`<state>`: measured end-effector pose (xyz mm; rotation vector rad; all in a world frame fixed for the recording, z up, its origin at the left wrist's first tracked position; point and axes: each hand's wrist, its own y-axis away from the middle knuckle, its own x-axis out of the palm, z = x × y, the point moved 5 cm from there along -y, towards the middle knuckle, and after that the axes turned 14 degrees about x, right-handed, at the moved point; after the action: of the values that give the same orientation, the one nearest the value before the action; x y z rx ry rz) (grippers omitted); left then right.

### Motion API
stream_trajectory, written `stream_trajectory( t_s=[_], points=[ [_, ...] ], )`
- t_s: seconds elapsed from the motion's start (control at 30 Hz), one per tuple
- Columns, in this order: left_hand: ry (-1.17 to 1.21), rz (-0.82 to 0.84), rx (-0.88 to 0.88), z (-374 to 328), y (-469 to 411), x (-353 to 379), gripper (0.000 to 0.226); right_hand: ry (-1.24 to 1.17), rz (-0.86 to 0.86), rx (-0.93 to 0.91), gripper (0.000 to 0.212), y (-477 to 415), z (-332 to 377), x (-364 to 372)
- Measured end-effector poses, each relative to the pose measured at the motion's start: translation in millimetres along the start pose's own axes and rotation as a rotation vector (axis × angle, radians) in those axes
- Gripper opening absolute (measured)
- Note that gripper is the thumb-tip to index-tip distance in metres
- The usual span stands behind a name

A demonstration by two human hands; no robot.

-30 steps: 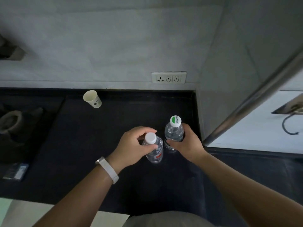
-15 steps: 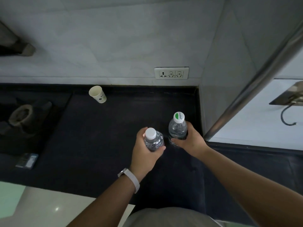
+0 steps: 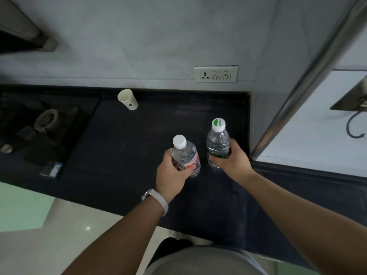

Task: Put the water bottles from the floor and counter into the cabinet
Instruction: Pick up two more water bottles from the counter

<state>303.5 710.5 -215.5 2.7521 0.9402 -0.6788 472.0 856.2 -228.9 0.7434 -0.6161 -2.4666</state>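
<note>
While a person stands at a dark desk (image 3: 139, 147), the left hand (image 3: 170, 176) grips a white-capped bottle (image 3: 185, 153) and the right hand (image 3: 232, 161) grips a green-capped bottle (image 3: 218, 142).

The left hand's fingers and thumb curl around the middle of the white-capped bottle, over its red and white label, and the bottle leans a little. The right hand wraps closed around the lower body of the green-capped bottle, which stands nearly upright. Both bottles are clear plastic and sit just beside each other without touching, above the right part of the desk near the corner of the wall. Whether their bases rest on the desk cannot be told. A white wristband (image 3: 157, 202) circles the left wrist. A paper cup (image 3: 128, 99) sits by the back wall, well apart to the left, and a wall socket (image 3: 216, 74) is mounted behind the bottles.
</note>
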Motion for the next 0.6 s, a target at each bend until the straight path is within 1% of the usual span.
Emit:
stream_trajectory(
  t_s=[0.37, 0.47, 0.6],
  points=[
    [0.13, -0.078, -0.057, 12.3, 27.4, -48.2, 0.06, 0.006, 0.017, -0.049, 0.056, 48.4, 8.0, 4.3],
    [0.165, -0.101, -0.055, 20.3, 37.2, -72.0, 0.059, 0.008, 0.007, -0.061, 0.055, 62.3, 18.3, 21.8],
    [0.222, -0.159, -0.046, 40.5, 57.7, -123.5, 0.061, 0.025, 0.019, -0.083, 0.053, 85.7, 38.7, 70.8]
  ],
)
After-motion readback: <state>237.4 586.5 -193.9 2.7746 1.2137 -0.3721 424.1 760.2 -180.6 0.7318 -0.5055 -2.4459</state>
